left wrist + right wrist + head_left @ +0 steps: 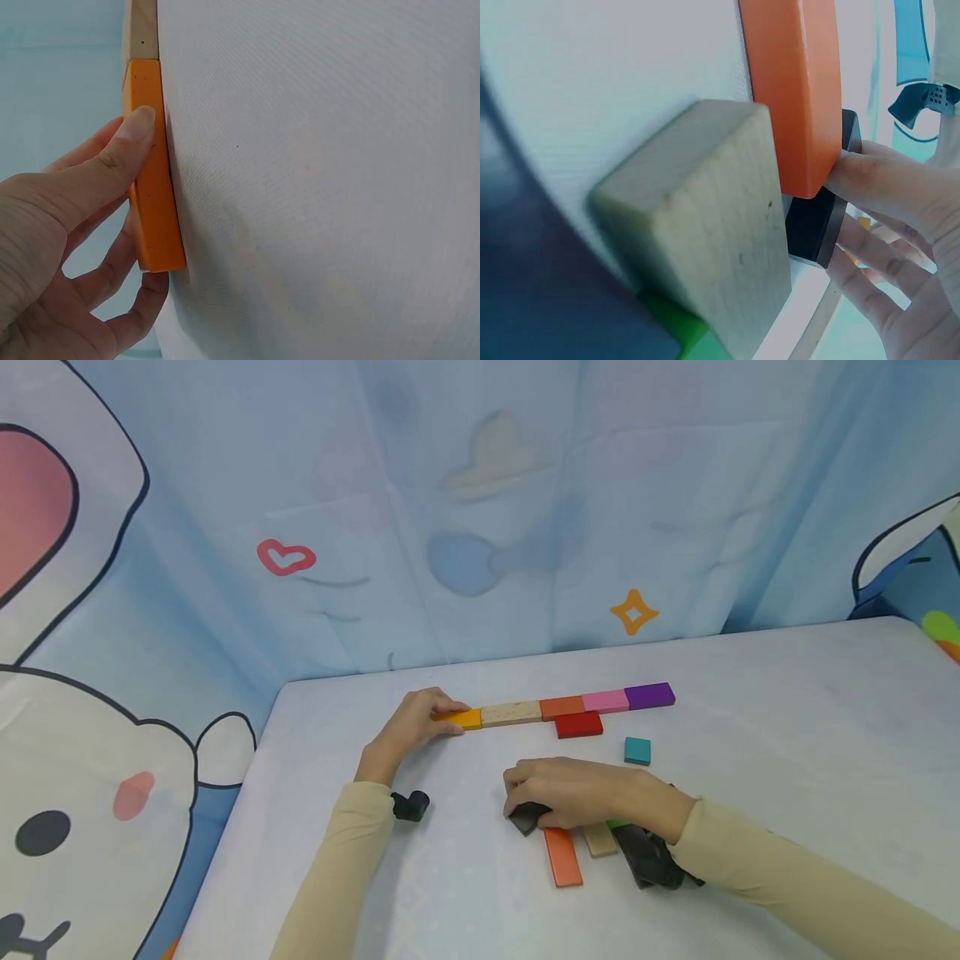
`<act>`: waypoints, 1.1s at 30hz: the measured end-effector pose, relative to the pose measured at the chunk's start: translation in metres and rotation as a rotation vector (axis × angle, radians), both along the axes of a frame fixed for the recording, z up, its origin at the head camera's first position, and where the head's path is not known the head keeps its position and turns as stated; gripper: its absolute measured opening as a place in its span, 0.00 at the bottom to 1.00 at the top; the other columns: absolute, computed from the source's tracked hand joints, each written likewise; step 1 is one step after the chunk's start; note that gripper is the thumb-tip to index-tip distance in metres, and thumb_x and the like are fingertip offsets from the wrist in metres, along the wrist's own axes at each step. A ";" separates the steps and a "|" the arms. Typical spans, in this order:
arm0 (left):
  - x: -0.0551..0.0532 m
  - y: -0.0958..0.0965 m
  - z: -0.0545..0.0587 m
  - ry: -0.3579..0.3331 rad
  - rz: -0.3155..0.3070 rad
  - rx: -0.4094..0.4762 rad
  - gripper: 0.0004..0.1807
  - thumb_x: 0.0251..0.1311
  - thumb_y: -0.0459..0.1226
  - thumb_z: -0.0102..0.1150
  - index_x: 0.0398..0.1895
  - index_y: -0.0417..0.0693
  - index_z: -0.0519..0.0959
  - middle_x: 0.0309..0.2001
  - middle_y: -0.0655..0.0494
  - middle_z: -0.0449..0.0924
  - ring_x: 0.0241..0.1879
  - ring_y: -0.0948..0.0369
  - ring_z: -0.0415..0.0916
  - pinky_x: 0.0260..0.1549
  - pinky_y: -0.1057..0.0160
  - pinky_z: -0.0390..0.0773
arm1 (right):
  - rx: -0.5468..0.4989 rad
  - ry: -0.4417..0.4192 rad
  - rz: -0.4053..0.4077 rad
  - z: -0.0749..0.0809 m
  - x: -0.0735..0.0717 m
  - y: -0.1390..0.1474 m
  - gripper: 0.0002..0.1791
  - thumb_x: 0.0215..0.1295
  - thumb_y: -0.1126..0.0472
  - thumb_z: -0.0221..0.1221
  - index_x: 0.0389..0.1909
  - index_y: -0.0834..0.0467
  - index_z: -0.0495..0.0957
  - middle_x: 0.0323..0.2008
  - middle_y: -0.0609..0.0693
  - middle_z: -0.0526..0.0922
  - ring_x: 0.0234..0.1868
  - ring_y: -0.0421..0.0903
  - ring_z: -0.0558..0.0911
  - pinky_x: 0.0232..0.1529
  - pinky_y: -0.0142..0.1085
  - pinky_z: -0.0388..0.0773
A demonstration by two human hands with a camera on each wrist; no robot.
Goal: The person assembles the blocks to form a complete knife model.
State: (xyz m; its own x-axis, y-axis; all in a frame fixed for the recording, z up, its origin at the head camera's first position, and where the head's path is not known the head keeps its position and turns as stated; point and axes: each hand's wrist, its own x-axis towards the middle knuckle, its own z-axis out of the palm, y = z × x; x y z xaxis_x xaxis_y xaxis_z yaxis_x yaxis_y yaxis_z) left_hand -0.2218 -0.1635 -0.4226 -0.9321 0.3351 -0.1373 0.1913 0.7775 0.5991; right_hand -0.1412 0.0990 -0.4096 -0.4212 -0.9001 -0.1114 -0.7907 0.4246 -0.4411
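Note:
A row of flat blocks lies toward the table's far side. My left hand (411, 725) pinches the yellow-orange block (157, 202) at the row's left end, thumb on its near side. A natural wood block (512, 713), an orange block (562, 707), a pink block (606, 701) and a purple block (651, 695) continue the row rightward. The red block (579, 725) lies against its near side. Closer in, my right hand (581, 789) holds a black block (814, 225) between thumb and fingers, beside a long orange block (562, 858).
Under the right wrist lie another wood block (600, 841) and a green block (679, 322), partly hidden. A small teal block (637, 751) sits beyond that forearm. Black wrist cameras are worn on both arms. A printed curtain (480, 527) hangs behind the white table (787, 735).

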 end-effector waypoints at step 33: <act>-0.001 0.001 -0.001 0.001 0.013 -0.038 0.21 0.62 0.36 0.73 0.60 0.52 0.87 0.54 0.52 0.84 0.56 0.52 0.77 0.66 0.53 0.75 | -0.150 0.114 -0.347 -0.010 -0.071 0.006 0.19 0.57 0.68 0.75 0.51 0.60 0.87 0.44 0.51 0.82 0.46 0.49 0.79 0.57 0.51 0.82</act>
